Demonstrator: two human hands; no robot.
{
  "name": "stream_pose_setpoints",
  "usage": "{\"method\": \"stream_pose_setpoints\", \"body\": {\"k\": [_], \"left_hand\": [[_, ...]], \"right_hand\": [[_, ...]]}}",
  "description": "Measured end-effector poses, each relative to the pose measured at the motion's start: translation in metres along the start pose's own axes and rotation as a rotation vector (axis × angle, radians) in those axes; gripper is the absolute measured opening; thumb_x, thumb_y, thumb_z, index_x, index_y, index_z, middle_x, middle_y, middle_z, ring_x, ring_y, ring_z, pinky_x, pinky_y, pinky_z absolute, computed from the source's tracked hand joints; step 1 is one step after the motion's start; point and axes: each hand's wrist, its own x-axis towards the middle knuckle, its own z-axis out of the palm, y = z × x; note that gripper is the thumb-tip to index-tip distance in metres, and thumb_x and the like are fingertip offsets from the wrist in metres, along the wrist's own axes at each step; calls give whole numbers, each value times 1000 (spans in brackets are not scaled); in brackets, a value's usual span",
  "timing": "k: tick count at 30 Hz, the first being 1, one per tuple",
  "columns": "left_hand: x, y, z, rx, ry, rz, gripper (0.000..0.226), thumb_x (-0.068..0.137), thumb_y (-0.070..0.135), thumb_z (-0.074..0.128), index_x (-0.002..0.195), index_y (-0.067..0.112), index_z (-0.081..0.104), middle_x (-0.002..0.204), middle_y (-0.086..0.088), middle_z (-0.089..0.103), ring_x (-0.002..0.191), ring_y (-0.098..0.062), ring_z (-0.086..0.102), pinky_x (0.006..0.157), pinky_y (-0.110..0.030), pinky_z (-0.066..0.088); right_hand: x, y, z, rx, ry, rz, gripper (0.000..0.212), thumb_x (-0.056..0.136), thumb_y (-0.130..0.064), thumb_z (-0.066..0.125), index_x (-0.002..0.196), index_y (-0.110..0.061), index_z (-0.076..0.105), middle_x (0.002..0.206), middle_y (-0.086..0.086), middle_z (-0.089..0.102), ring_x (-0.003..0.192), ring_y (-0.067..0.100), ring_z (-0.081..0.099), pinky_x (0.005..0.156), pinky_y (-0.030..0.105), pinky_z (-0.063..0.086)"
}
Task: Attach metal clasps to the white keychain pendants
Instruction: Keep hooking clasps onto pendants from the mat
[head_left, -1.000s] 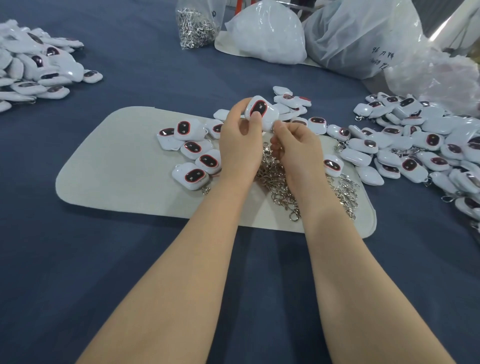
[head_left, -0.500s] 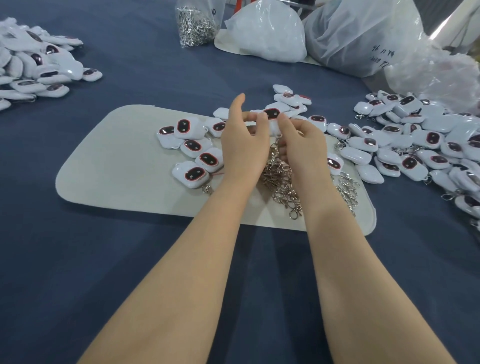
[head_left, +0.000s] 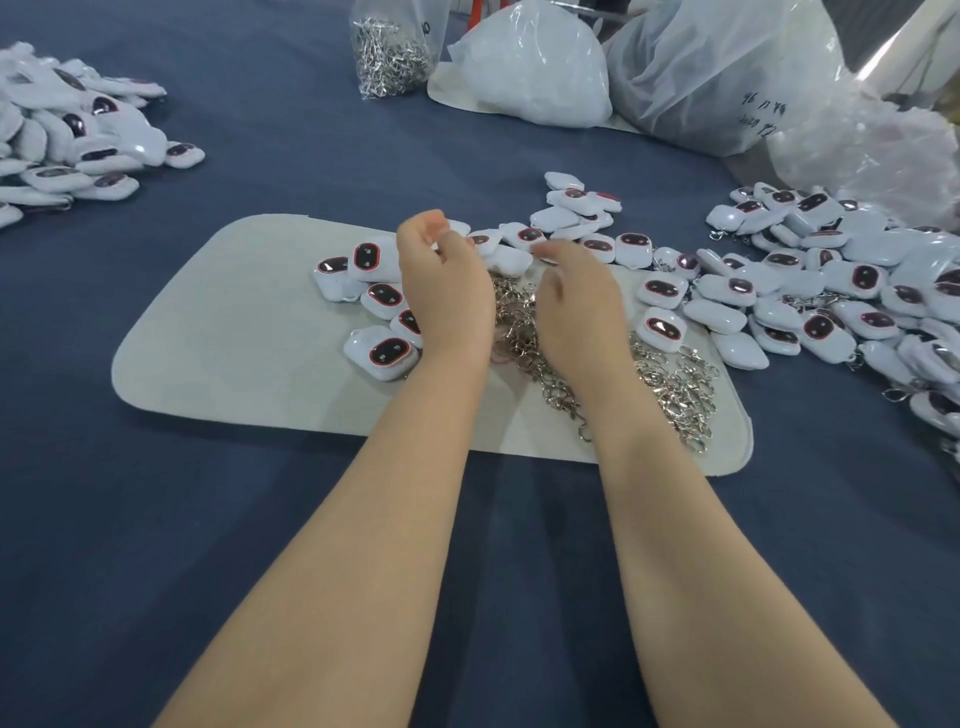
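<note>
**A:** The pendant wasn't held up between the hands anymore. Left hand (head_left: 444, 291) hung loosely curled and empty over the mat (head_left: 234, 338).

**B:** Yep, right hand (head_left: 576, 306) was blurry, fingers stretched out, gripping nothing. Pendants (head_left: 634, 249) lay just beyond, clasps (head_left: 675, 384) under the wrists.

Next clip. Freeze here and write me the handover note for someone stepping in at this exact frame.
Left hand: loosely curled above the mat, nothing visible in it.
Right hand: blurred, fingers extended, empty as far as shows.
Loose clasps lie heaped on the grey mat. The pendants lie beside the left hand, with more along the mat's far edge.
Done: some pendants in the right pile show clasps.
Left: no pendant is in hand, so pick up one and a clasp. A bag of clasps waits at the far side.
</note>
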Motion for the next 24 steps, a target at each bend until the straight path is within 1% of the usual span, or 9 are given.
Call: {"method": "stream_pose_setpoints", "body": {"k": [3, 8, 10, 12, 14, 17, 19, 21, 24], "left_hand": [[1, -1, 0, -32, 3, -27, 21, 96, 11, 36, 111, 14, 50, 108, 4, 53, 111, -22, 58, 99, -42, 47], [0, -2, 0, -38, -12, -28, 15, 97, 18, 38, 107, 17, 49, 105, 7, 53, 113, -21, 57, 100, -41, 46], [0, -2, 1, -48, -20, -35, 16, 97, 18, 38, 108, 16, 50, 111, 1, 57, 113, -22, 57, 100, -42, 46], [0, -3, 1, -58, -20, -42, 16, 96, 16, 38, 107, 14, 50, 113, -3, 58, 112, -23, 58, 100, -43, 46], [0, -2, 1, -69, -22, -46, 15, 96, 14, 37, 105, 14, 50, 104, 1, 59, 105, -22, 59, 99, -44, 47], [0, -1, 2, -69, -16, -47, 15, 96, 14, 37, 104, 14, 50, 94, 8, 55, 103, -21, 60, 98, -43, 47], [0, -1, 2, -69, -20, -46, 15, 97, 14, 37, 104, 15, 50, 98, 6, 55, 107, -23, 59, 99, -43, 47], [-1, -1, 2, -71, -30, -46, 14, 97, 15, 37, 103, 16, 49, 97, 8, 55, 107, -22, 59, 99, -42, 47], [-1, 0, 2, -59, -32, -38, 14, 97, 16, 37, 103, 17, 50, 96, 9, 54, 107, -22, 59, 98, -42, 47]], "right_hand": [[-3, 3, 9, -249, -239, -76, 33, 99, -17, 36, 128, -13, 53, 152, 7, 29, 143, 26, 17, 116, 41, 15], [-6, 0, 11, -305, -336, -52, 41, 100, -41, 33, 135, -22, 45, 158, 0, 15, 146, 24, 2, 115, 50, 9], [-4, 0, 12, -334, -352, -58, 43, 100, -41, 32, 136, -22, 44, 156, -1, 21, 145, 24, 7, 114, 50, 13], [-2, 1, 13, -341, -314, -80, 39, 100, -38, 34, 129, -18, 51, 145, 1, 38, 138, 27, 25, 110, 45, 23], [-2, 0, 12, -262, -161, -76, 31, 99, -30, 40, 115, -12, 59, 125, 6, 56, 121, 30, 43, 101, 37, 31], [-4, -4, 11, -145, 33, -9, 23, 96, -19, 44, 103, -7, 62, 109, 11, 61, 106, 31, 49, 88, 36, 37], [-5, -4, 11, -126, 5, -14, 24, 95, -21, 47, 111, -11, 62, 117, 12, 57, 113, 30, 46, 93, 38, 37], [-5, -3, 12, -184, -122, -43, 31, 95, -29, 49, 122, -21, 61, 128, 12, 50, 124, 29, 40, 103, 41, 33], [-4, 0, 14, -264, -216, -61, 31, 95, -33, 48, 123, -27, 60, 127, 9, 51, 125, 30, 41, 105, 44, 32]]}}
